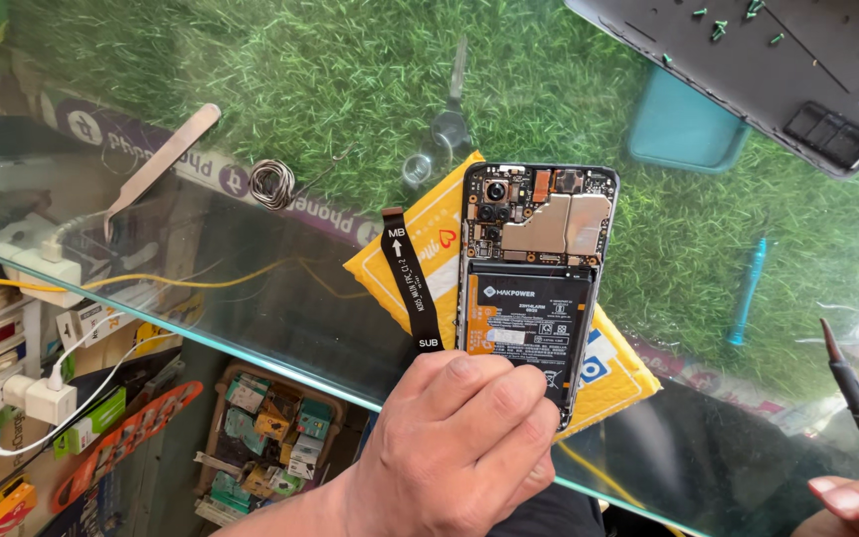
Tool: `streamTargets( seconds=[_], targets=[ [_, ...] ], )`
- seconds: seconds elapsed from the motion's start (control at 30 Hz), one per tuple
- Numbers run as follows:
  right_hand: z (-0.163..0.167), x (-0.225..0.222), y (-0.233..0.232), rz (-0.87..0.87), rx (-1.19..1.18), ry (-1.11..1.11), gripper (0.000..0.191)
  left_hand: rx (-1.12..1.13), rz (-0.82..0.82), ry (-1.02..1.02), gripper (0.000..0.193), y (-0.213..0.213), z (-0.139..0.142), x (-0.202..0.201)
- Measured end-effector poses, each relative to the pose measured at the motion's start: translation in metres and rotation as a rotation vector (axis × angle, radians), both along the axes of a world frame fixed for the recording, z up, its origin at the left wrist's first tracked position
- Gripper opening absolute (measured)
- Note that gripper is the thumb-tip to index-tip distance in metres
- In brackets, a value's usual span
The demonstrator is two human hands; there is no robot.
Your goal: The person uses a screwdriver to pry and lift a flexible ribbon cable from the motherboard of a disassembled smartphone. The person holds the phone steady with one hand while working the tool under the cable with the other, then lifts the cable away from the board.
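Observation:
An opened phone (539, 249) lies face down on a yellow padded envelope (428, 234), with its circuit board, metal shields and black battery exposed. My left hand (459, 447) grips the phone's lower end, fingers curled over the battery's bottom edge. A black flex cable (412, 283) lies loose on the envelope just left of the phone, its lower tip by my knuckles. My right hand (852, 502) is at the bottom right corner, mostly out of frame. It holds a dark soldering iron (855, 393) whose tip points up, away from the phone.
All this rests on a glass counter over green turf. Metal tweezers (161, 164) and a solder coil (272, 184) lie at left, a blue screwdriver (748, 288) at right. A grey back cover (787, 75) with small green screws sits top right. Chargers (42, 398) and boxes show below the glass.

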State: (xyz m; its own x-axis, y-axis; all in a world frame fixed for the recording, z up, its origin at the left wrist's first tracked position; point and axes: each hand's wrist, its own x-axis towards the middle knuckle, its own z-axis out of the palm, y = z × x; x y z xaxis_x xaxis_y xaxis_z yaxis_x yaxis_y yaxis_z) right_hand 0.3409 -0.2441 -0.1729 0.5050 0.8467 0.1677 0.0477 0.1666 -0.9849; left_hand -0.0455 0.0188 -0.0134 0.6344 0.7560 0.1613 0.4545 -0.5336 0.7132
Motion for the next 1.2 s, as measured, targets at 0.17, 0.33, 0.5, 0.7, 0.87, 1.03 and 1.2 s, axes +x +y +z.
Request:
streamTargets(
  seconds=[0.17, 0.33, 0.5, 0.7, 0.87, 1.03, 1.2],
  targets=[
    [0.002, 0.005, -0.003, 0.015, -0.011, -0.002, 0.044, -0.011, 0.013, -0.006, 0.033, 0.0, 0.002, 0.0],
    [0.002, 0.006, -0.005, 0.032, -0.027, 0.009, 0.042, -0.027, 0.022, -0.016, 0.031, 0.001, 0.005, 0.0],
    [0.003, 0.009, -0.004, 0.056, -0.043, 0.02, 0.04, -0.041, 0.025, -0.011, 0.028, 0.001, 0.005, -0.001],
    [0.002, 0.014, 0.002, 0.096, -0.05, 0.016, 0.038, -0.06, 0.033, -0.038, 0.026, 0.001, 0.0, -0.004],
    [-0.004, 0.011, 0.001, 0.055, -0.03, -0.006, 0.036, -0.061, 0.04, -0.07, 0.022, 0.004, -0.006, -0.004],
    [-0.019, 0.012, 0.004, 0.038, -0.02, -0.014, 0.034, -0.069, 0.068, -0.091, 0.02, 0.009, -0.01, -0.002],
    [-0.028, 0.018, 0.01, 0.04, -0.029, -0.023, 0.032, -0.094, 0.054, -0.078, 0.02, 0.014, -0.013, -0.001]
  ],
)
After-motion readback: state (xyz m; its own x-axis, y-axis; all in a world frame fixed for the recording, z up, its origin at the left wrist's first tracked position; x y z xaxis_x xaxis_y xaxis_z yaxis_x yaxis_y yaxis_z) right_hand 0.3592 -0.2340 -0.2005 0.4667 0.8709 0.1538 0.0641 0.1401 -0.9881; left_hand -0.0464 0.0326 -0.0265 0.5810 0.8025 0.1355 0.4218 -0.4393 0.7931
